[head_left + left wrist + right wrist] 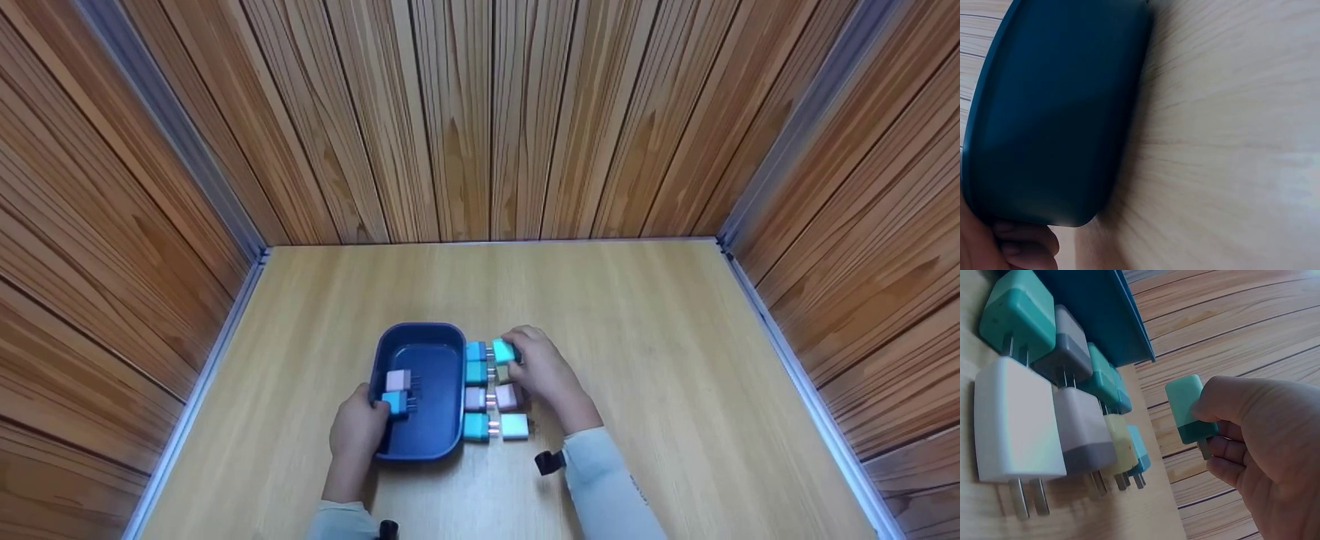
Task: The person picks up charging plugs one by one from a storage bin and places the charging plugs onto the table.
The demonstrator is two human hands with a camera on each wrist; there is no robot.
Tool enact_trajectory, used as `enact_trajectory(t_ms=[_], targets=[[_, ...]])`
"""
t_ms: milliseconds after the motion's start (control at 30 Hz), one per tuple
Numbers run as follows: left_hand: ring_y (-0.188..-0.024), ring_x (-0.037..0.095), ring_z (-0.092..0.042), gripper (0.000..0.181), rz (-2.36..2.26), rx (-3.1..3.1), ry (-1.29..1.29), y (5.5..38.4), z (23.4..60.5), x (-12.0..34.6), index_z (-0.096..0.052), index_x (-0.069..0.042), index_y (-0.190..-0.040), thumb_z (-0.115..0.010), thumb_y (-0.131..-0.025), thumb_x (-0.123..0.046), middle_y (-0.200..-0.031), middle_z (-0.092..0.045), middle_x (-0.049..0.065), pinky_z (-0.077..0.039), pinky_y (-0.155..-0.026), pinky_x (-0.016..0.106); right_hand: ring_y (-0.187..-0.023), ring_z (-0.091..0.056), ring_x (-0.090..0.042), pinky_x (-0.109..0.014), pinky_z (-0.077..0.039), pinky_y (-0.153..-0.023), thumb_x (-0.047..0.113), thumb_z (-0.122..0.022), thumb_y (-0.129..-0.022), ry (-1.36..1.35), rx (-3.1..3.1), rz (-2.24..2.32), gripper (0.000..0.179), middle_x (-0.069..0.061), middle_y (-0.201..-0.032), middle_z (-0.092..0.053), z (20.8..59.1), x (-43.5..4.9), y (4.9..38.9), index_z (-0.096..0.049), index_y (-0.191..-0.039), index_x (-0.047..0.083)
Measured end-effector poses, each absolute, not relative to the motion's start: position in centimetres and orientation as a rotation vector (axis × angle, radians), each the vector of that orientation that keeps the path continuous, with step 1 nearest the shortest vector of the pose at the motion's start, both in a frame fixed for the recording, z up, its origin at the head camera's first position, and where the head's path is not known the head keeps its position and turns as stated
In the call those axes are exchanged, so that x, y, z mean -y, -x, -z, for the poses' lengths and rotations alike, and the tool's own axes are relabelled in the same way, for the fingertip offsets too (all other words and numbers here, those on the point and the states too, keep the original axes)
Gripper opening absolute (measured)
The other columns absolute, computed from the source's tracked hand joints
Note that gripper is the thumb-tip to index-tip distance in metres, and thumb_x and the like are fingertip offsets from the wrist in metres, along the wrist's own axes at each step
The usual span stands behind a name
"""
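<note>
My left hand (356, 426) grips the left side of a dark blue rectangular tray (426, 448), thumb over the rim and fingertips (1027, 256) against the outside wall. Inside the tray lie a pink plug charger (398, 379) and a blue plug charger (394, 403), the blue one right by that thumb. My right hand (546, 375) pinches a green two-tone plug charger (1186, 405) between thumb and fingers, raised over the far end of the charger rows. Its metal prongs point back toward the palm in the right wrist view.
Two columns of chargers lie along the tray's right wall, including a white charger (1016, 422), a grey-pink charger (1081, 430), a yellow charger (1120, 444) and a teal charger (475, 427). Wood-panelled walls (465, 120) enclose the wooden table (637, 315) at back and sides.
</note>
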State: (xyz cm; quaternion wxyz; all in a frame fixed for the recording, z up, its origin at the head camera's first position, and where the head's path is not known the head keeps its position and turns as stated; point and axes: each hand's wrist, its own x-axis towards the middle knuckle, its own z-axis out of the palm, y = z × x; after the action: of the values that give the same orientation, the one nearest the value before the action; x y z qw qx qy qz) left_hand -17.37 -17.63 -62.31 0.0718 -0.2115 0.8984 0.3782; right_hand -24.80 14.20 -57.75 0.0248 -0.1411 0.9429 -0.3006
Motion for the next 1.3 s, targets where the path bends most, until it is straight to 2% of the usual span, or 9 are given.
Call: enact_trajectory(t_ms=[167,367,467,633,733,900,1000,1133,1300], targets=[[-0.093,0.028,-0.060,0.048,-1.119,-2.694,0.640,17.3,62.3,17.7,-0.052,-0.003,-0.144,-0.052,-0.100,-0.022,-0.125,-0.065,0.019,-0.049,-0.074,0.041,-0.135,-0.050,-0.024,-0.044,-0.041,-0.112,0.017,-0.068,-0.096,0.414,-2.906,0.935,0.047,-0.005,-0.142,-0.055,58.1,-14.8,25.2,-0.059,-0.141,0.012],[-0.073,0.025,-0.056,0.030,-1.117,-2.744,0.623,17.3,62.3,17.6,-0.061,-0.004,-0.121,-0.053,-0.096,-0.019,-0.089,-0.062,0.011,-0.035,-0.055,0.035,-0.135,-0.049,-0.023,-0.045,-0.040,-0.113,0.015,-0.068,-0.095,0.338,-2.902,0.950,0.046,-0.003,-0.142,-0.054,58.7,-15.3,25.6,-0.060,-0.140,0.014],[-0.072,0.024,-0.055,0.028,-1.110,-2.748,0.628,17.3,62.3,17.6,-0.062,-0.005,-0.119,-0.053,-0.096,-0.019,-0.086,-0.061,0.010,-0.034,-0.054,0.034,-0.134,-0.049,-0.023,-0.045,-0.040,-0.113,0.013,-0.068,-0.095,0.322,-2.896,0.959,0.045,-0.002,-0.140,-0.055,59.1,-15.6,25.7,-0.061,-0.139,0.015],[-0.082,0.026,-0.059,0.037,-1.121,-2.715,0.643,17.3,62.4,17.6,-0.059,-0.004,-0.131,-0.053,-0.099,-0.022,-0.102,-0.066,0.013,-0.042,-0.061,0.035,-0.135,-0.048,-0.025,-0.046,-0.040,-0.114,0.012,-0.068,-0.094,0.279,-2.896,0.975,0.047,-0.004,-0.141,-0.054,59.8,-15.9,25.9,-0.060,-0.140,0.014],[-0.095,0.029,-0.061,0.046,-1.127,-2.689,0.652,17.4,62.4,17.6,-0.053,-0.003,-0.142,-0.052,-0.101,-0.023,-0.122,-0.066,0.019,-0.051,-0.074,0.041,-0.138,-0.047,-0.028,-0.047,-0.038,-0.115,0.011,-0.068,-0.094,0.236,-2.925,0.972,0.049,-0.007,-0.143,-0.053,60.0,-16.0,26.2,-0.058,-0.142,0.010],[-0.107,0.031,-0.059,0.054,-1.119,-2.671,0.654,17.6,62.4,17.7,-0.044,-0.002,-0.151,-0.051,-0.101,-0.023,-0.143,-0.056,0.023,-0.051,-0.093,0.052,-0.139,-0.046,-0.031,-0.048,-0.038,-0.114,0.009,-0.068,-0.093,0.120,-2.965,0.976,0.051,-0.011,-0.145,-0.051,60.2,-16.3,26.7,-0.057,-0.143,0.006],[-0.097,0.029,-0.060,0.049,-1.118,-2.677,0.652,17.7,62.4,17.7,-0.050,-0.004,-0.146,-0.052,-0.100,-0.023,-0.130,-0.063,0.020,-0.052,-0.081,0.046,-0.140,-0.046,-0.032,-0.047,-0.038,-0.114,0.010,-0.069,-0.094,0.083,-2.975,0.984,0.051,-0.012,-0.146,-0.050,60.4,-16.5,26.9,-0.056,-0.144,0.006],[-0.085,0.026,-0.058,0.040,-1.130,-2.685,0.648,17.7,62.4,17.6,-0.057,-0.005,-0.135,-0.052,-0.099,-0.022,-0.106,-0.064,0.013,-0.043,-0.064,0.037,-0.140,-0.046,-0.032,-0.047,-0.039,-0.114,0.011,-0.070,-0.095,0.092,-2.969,0.991,0.052,-0.012,-0.146,-0.050,60.6,-16.8,27.3,-0.055,-0.144,0.006],[-0.086,0.026,-0.059,0.043,-1.116,-2.706,0.645,17.6,62.4,17.6,-0.056,-0.004,-0.137,-0.053,-0.099,-0.022,-0.115,-0.067,0.015,-0.045,-0.066,0.037,-0.139,-0.046,-0.033,-0.048,-0.039,-0.114,0.008,-0.070,-0.094,0.135,-2.943,0.973,0.052,-0.013,-0.145,-0.050,60.9,-17.4,27.9,-0.055,-0.144,0.005]])
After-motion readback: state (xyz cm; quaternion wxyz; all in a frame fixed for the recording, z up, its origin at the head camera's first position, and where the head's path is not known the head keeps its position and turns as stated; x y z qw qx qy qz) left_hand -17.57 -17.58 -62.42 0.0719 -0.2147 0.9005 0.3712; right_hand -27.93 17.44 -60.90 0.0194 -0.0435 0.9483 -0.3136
